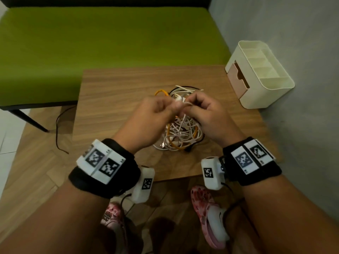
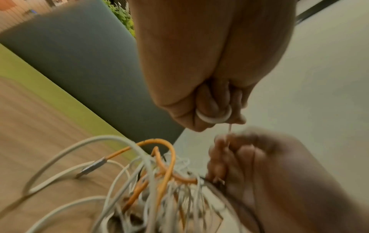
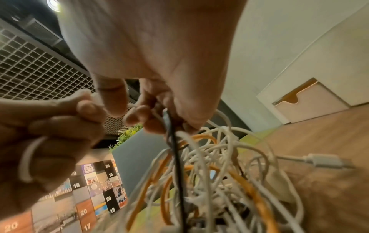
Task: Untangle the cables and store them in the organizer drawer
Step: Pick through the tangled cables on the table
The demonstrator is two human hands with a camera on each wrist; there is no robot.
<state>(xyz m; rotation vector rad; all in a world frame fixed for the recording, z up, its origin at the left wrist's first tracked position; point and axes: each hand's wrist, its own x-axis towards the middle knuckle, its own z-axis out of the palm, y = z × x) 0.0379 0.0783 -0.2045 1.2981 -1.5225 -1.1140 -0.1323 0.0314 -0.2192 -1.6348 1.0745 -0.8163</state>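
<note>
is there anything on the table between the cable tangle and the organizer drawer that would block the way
Nothing visible does. The wooden table is bare between the cable tangle and the organizer at its far right corner. The drawer is slightly open and faces the tangle. Both hands already hold the cables.

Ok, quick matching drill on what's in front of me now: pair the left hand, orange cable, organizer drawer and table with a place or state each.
Things:
1. left hand
2. orange cable
3. organizer drawer
4. table

Place or state:
A. slightly pulled out, nothing seen inside
B. pinches a white cable
C. carries the cable pile
D. woven through the tangle

Pairs: 1-B, 2-D, 3-A, 4-C
</note>
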